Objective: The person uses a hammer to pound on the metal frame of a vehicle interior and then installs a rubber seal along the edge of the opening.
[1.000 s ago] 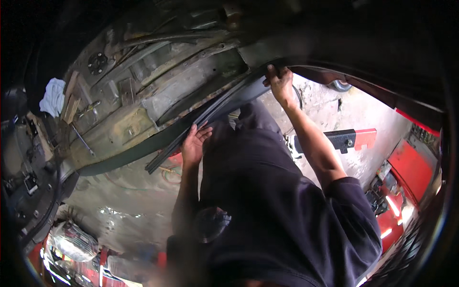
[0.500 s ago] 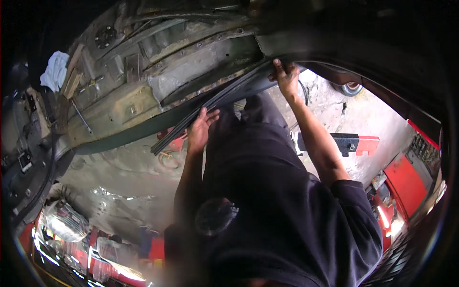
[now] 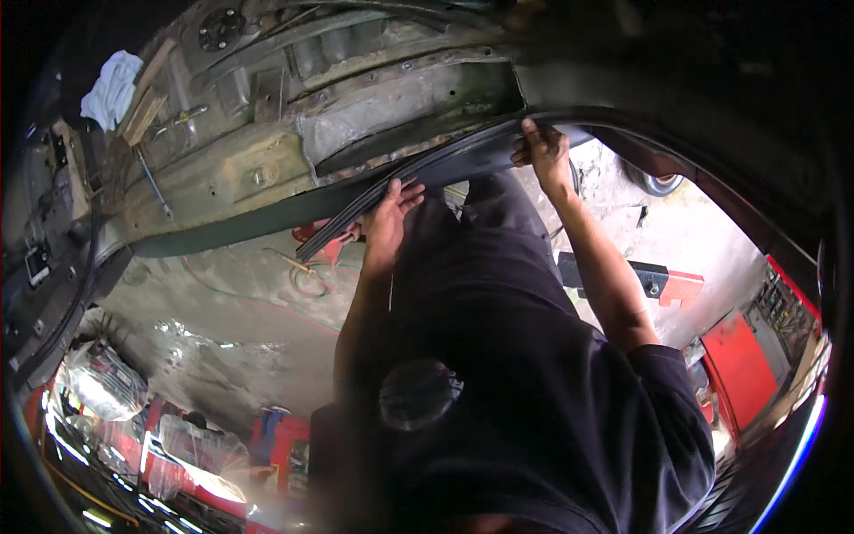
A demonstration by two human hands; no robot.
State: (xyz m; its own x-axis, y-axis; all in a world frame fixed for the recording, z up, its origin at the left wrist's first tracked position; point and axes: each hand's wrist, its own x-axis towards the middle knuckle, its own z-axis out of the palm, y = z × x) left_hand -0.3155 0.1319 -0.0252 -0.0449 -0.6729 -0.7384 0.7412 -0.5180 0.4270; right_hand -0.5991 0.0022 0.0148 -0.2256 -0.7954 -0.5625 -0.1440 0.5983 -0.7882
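A long black rubber weatherstrip [image 3: 351, 216] runs along the edge of a bare metal car sill [image 3: 227, 191]. Its ribbed lower-left end hangs free, away from the metal. My left hand [image 3: 388, 222] holds the strip near that loose end, thumb against it and some fingers spread. Farther right, my right hand [image 3: 546, 156] grips it against the sill, with the thumb on top and the other fingers curled. Beyond that hand, a dark strip edge [image 3: 640, 122] continues around the door opening.
Inside the car body lie a white cloth [image 3: 111, 89], wood pieces [image 3: 142, 120] and a screwdriver-like metal tool [image 3: 154, 182]. A red-and-black bar [image 3: 658, 283] stands beyond my right forearm. On the floor are a hose [image 3: 310, 283], a wheel [image 3: 654, 178] and plastic-wrapped items [image 3: 107, 383].
The view has shifted slightly, so the scene sits a little differently. Both hands stay on the weatherstrip, and its loose end lies a little closer to my left hand.
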